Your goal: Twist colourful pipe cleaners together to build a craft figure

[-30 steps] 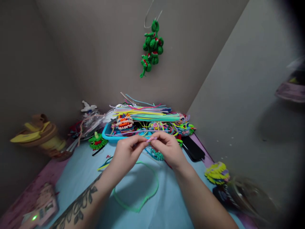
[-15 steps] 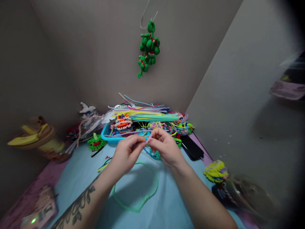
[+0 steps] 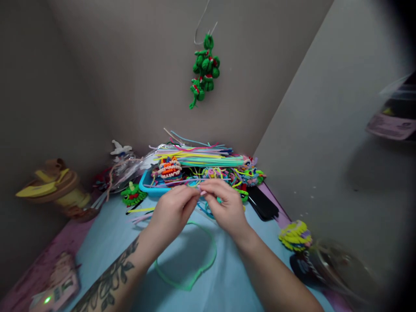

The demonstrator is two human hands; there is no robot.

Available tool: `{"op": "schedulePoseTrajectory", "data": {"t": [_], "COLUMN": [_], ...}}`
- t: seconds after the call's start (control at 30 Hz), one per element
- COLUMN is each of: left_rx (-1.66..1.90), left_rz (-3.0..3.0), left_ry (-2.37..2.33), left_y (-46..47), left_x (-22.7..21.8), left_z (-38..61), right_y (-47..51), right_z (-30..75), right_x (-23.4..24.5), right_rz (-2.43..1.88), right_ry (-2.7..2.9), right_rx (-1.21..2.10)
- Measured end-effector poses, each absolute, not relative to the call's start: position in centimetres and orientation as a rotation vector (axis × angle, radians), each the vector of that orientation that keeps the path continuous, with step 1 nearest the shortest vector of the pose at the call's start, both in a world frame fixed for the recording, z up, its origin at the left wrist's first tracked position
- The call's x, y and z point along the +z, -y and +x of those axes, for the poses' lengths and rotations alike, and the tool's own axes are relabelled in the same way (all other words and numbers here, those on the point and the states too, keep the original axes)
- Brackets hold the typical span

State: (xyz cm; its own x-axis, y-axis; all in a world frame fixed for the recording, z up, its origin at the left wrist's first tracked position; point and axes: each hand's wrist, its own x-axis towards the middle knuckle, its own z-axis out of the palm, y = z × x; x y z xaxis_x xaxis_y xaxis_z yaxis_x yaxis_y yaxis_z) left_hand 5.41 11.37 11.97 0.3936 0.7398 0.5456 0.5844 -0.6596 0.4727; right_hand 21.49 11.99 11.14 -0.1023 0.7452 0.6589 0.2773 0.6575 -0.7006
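Note:
My left hand [image 3: 173, 212] and my right hand [image 3: 225, 206] meet fingertip to fingertip above the table, both pinching a short lilac piece of pipe cleaner [image 3: 203, 193]. Most of it is hidden by my fingers. Past the left edge of my left hand, yellow [image 3: 143, 210] and lilac pipe cleaner ends [image 3: 143, 218] stick out; I cannot tell whether they join the pinched piece. Below my wrists shows a wide mint-green pipe cleaner loop [image 3: 186, 287].
Behind my hands stands a blue tray [image 3: 152, 190] heaped with pipe cleaners [image 3: 211, 161] and fuzzy figures. A black phone [image 3: 263, 203] lies to its right, a green figure [image 3: 133, 195] to its left. A yellow fuzzy piece [image 3: 295, 236] sits at right. Green ornaments [image 3: 206, 69] hang from the wall.
My fingertips have drawn closer together over the lilac piece. The strand ends left of my left hand have shifted upward, and lilac ones now show there.

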Motion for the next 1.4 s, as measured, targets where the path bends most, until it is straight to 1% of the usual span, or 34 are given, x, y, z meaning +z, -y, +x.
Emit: {"op": "schedulePoseTrajectory", "data": {"t": [0.17,0.43,0.53,0.67,0.8,0.87,1.0,1.07,1.2,1.3,1.4], "left_rx": [1.174,1.185,1.162,1.036,0.977,1.016,1.224,1.299,1.376,1.433,1.395], "left_rz": [2.397,2.297,2.189,2.002,1.873,1.837,1.865,1.898,1.898,1.85,1.688], "left_ry": [-1.207,-1.184,-1.16,-1.118,-1.082,-1.074,-1.073,-1.098,-1.114,-1.098,-1.067], "left_y": [-11.4,-10.9,-10.8,-10.8,-10.9,-11.0,-11.3,-11.3,-11.1,-11.0,-11.1], "left_x": [11.8,12.1,12.7,13.6,13.7,13.4,12.9,12.9,13.0,13.1,13.3], "left_z": [5.4,5.8,5.9,5.8,5.9,6.0,6.1,6.0,5.8,5.9,6.1], "right_y": [-12.0,-11.7,-12.0,-12.4,-12.7,-12.8,-12.7,-12.6,-12.1,-11.8,-11.6], "right_z": [21.6,21.1,21.3,21.5,21.8,21.8,21.4,21.0,20.0,19.1,18.5], "right_x": [11.2,11.0,10.9,10.7,10.5,10.4,10.3,10.4,10.5,10.3,10.0], "right_rz": [-0.824,-0.879,-0.848,-0.737,-0.704,-0.69,-0.643,-0.631,-0.605,-0.597,-0.64], "right_ry": [1.707,1.504,1.49,1.486,1.513,1.489,1.447,1.434,1.359,1.303,1.308], "right_rx": [0.591,0.541,0.655,0.825,0.984,1.001,0.987,1.036,1.195,1.245,1.318]}}
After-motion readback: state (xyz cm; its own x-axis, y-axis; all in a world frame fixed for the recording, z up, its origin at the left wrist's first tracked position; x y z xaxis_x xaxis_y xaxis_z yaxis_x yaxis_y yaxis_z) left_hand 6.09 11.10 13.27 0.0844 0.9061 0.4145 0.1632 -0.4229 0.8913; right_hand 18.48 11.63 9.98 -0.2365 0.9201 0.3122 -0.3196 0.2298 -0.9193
